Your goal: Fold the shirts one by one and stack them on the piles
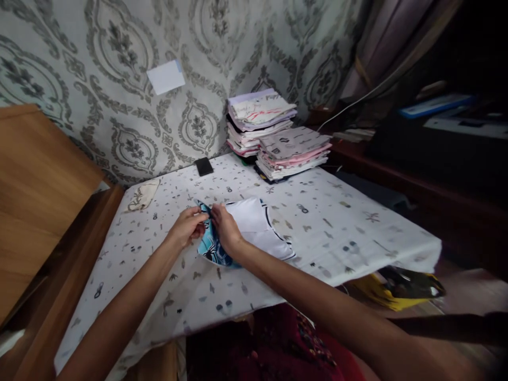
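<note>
A white garment (pixel 254 222) with dark striped edging lies in the middle of the table, its left part showing a blue and teal printed side (pixel 209 244). At the upper left edge of this garment, my left hand (pixel 188 225) has its fingers curled and pinched on the printed cloth. Close beside it, my right hand (pixel 225 225) is bent over the same cloth, fingers gathered on its edge where blue meets white. The fingertips of my right hand are partly hidden by the hand itself.
Two stacks of folded cloth (pixel 293 145) stand at the back of the patterned white tablecloth (pixel 317 211). A dark phone-like object (pixel 204 166) and a small cloth piece (pixel 143 196) lie toward the back left. A wooden panel (pixel 43 196) borders the left side.
</note>
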A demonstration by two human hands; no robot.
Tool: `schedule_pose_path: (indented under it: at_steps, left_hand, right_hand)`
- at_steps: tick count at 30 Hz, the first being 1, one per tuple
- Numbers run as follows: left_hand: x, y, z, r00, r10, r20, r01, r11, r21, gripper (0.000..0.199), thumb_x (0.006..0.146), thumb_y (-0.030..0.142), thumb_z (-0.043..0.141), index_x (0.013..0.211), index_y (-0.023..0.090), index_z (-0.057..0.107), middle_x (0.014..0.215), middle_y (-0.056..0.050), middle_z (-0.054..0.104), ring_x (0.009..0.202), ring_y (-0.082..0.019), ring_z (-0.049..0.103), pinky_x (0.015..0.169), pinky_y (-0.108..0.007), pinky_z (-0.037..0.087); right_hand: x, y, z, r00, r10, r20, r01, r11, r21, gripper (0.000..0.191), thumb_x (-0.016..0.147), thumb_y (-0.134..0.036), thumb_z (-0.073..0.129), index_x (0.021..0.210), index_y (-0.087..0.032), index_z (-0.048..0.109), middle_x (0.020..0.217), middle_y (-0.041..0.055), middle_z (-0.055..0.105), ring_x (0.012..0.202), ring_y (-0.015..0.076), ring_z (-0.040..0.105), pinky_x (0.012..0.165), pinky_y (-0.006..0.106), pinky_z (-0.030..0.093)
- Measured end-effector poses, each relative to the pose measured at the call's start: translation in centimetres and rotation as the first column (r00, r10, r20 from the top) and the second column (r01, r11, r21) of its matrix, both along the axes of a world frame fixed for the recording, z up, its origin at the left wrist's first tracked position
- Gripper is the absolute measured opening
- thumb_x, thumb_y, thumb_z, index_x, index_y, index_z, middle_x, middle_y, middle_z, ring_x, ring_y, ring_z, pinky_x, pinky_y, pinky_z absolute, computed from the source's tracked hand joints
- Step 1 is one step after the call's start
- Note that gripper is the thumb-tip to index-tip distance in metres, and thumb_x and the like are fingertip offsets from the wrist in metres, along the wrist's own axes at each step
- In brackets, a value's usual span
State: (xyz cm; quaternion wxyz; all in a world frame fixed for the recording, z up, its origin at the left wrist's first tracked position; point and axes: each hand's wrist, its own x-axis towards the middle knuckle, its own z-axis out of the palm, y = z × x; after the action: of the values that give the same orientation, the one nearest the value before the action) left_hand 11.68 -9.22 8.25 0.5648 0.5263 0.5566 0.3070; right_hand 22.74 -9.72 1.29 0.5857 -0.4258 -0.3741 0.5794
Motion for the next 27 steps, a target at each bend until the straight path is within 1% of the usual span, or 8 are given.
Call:
schedule_pose_path:
  at_steps: [4, 9, 13, 17, 20, 23, 25, 27]
  left_hand:
    - [5.8, 0.4, 0.1, 0.993, -0.099, -0.069, 0.100, 0.995, 0.001, 0.019, 0.079, 0.028, 0.066, 0.076, 0.021, 0.049, 0.047, 0.007, 0.053, 0.032, -0.007, 0.047, 0.036, -0.017, 0.019]
    - [10.3, -0.1, -2.6, 0.978, -0.148, -0.150, 0.140, 0.988, -0.057, 0.014, 0.087, 0.024, 0.060, 0.079, 0.021, 0.048, 0.049, 0.006, 0.056, 0.031, -0.007, 0.048, 0.036, -0.017, 0.019]
    - [9.9, -0.7, -3.7, 0.976, -0.185, -0.117, 0.180, 0.983, -0.046, 0.013, 0.089, 0.029, 0.060, 0.088, 0.020, 0.051, 0.061, 0.003, 0.062, 0.039, -0.010, 0.057, 0.036, -0.018, 0.026]
    - [7.2, -0.5, -3.2, 0.944, -0.317, -0.089, 0.328, 0.925, 0.193, 0.020, 0.089, 0.039, 0.060, 0.095, 0.020, 0.056, 0.073, 0.000, 0.066, 0.056, -0.013, 0.065, 0.043, -0.020, 0.039]
    - [5.0, 0.4, -2.3, 0.932, -0.254, -0.257, 0.349, 0.823, 0.449, 0.019, 0.091, 0.037, 0.055, 0.097, 0.020, 0.059, 0.077, -0.002, 0.067, 0.070, -0.016, 0.067, 0.056, -0.023, 0.048]
    - [3.8, 1.4, -2.3, 0.879, -0.111, -0.464, 0.406, 0.687, 0.603, 0.021, 0.095, 0.033, 0.049, 0.101, 0.020, 0.064, 0.094, -0.006, 0.072, 0.089, -0.021, 0.068, 0.078, -0.032, 0.054]
    - [3.4, 1.8, -3.2, 0.796, -0.120, -0.594, 0.533, 0.604, 0.593, 0.028, 0.098, 0.034, 0.044, 0.112, 0.020, 0.065, 0.114, -0.010, 0.072, 0.107, -0.024, 0.066, 0.095, -0.038, 0.051]
    - [3.2, 2.0, -4.6, 0.679, -0.156, -0.717, 0.654, 0.572, 0.495, 0.038, 0.101, 0.037, 0.039, 0.128, 0.021, 0.061, 0.138, -0.013, 0.063, 0.131, -0.028, 0.055, 0.111, -0.045, 0.041]
  right_hand:
    - [4.2, -0.3, 1.4, 0.986, -0.071, -0.152, 0.058, 0.995, -0.086, 0.065, 0.098, -0.063, 0.024, 0.131, -0.020, 0.060, 0.139, 0.0124, 0.062, 0.132, 0.0244, 0.055, 0.108, 0.042, 0.047]
    - [9.7, -1.0, 0.9, 0.964, -0.168, -0.207, 0.122, 0.968, -0.220, 0.048, 0.099, -0.045, 0.035, 0.131, -0.016, 0.055, 0.142, 0.0175, 0.057, 0.134, 0.0212, 0.054, 0.113, 0.039, 0.043]
    - [12.1, -1.6, 0.1, 0.973, -0.176, -0.150, 0.147, 0.972, -0.182, 0.040, 0.093, -0.037, 0.047, 0.128, -0.018, 0.056, 0.140, 0.0154, 0.059, 0.128, 0.0205, 0.059, 0.110, 0.037, 0.044]
    - [12.6, -3.2, 0.0, 0.951, -0.144, 0.275, 0.112, 0.985, 0.131, 0.033, 0.088, -0.032, 0.055, 0.116, -0.019, 0.066, 0.123, 0.0112, 0.069, 0.120, 0.0245, 0.062, 0.107, 0.044, 0.046]
    - [12.1, -4.7, 0.5, 0.774, -0.128, 0.620, -0.125, 0.929, 0.348, 0.032, 0.089, -0.026, 0.052, 0.116, -0.020, 0.070, 0.132, 0.0128, 0.066, 0.126, 0.0267, 0.059, 0.110, 0.047, 0.044]
    - [11.2, -5.6, 1.0, 0.553, -0.183, 0.813, -0.284, 0.876, 0.390, 0.039, 0.094, -0.022, 0.046, 0.127, -0.014, 0.065, 0.147, 0.0186, 0.054, 0.141, 0.0281, 0.047, 0.115, 0.048, 0.040]
    - [10.4, -5.7, 1.0, 0.399, -0.198, 0.895, -0.362, 0.863, 0.352, 0.045, 0.096, -0.023, 0.044, 0.137, -0.009, 0.057, 0.153, 0.0212, 0.047, 0.147, 0.0294, 0.037, 0.118, 0.050, 0.036]
    - [9.7, -5.9, 0.4, 0.240, -0.172, 0.955, -0.430, 0.864, 0.263, 0.051, 0.098, -0.028, 0.046, 0.143, -0.005, 0.051, 0.154, 0.0234, 0.045, 0.149, 0.0320, 0.033, 0.120, 0.052, 0.033]
